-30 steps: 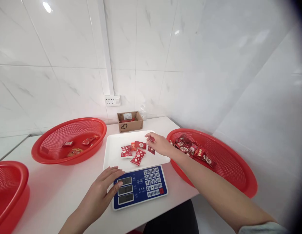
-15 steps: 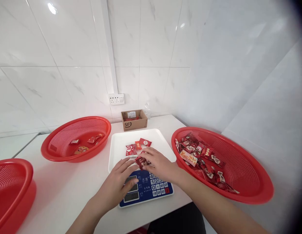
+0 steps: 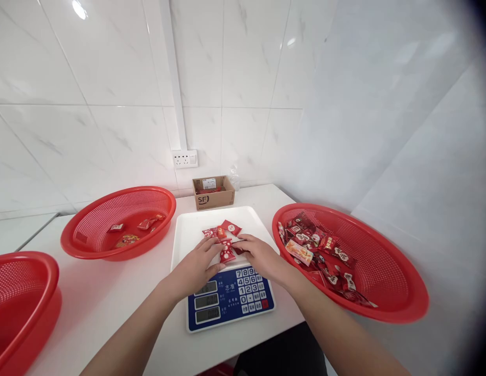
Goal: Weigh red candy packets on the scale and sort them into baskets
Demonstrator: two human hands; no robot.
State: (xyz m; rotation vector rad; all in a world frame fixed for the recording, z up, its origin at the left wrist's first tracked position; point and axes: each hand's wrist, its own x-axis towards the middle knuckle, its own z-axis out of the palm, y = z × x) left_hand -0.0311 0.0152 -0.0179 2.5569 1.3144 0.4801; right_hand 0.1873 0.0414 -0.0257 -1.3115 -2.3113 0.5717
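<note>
A white-topped weighing scale point(image 3: 184, 250) with a blue keypad panel sits on the table in front of me. Several red candy packets point(image 3: 232, 227) lie on its pan. My left hand point(image 3: 196, 267) is over the pan's left front, thumb and fingers apart, fingertips at the edge of a red packet with white dots point(image 3: 227, 251). From the right, my right hand point(image 3: 262, 256) has its fingers around a dark red packet point(image 3: 238, 249), which is mostly covered by them. The two packets are side by side.
A red basket point(image 3: 400, 261) with many wrapped candies stands right of the scale. Another red basket point(image 3: 86, 219) at left holds several packets; a third red basket point(image 3: 27, 292) is at the left edge. Behind the scale are a cardboard box point(image 3: 215, 199) and clear plastic point(image 3: 234, 177) by the wall.
Both hands have moved slightly forward onto the pan, off the keypad. The dark red packet has shifted forward and right, and a dotted red packet now shows between the hands.
</note>
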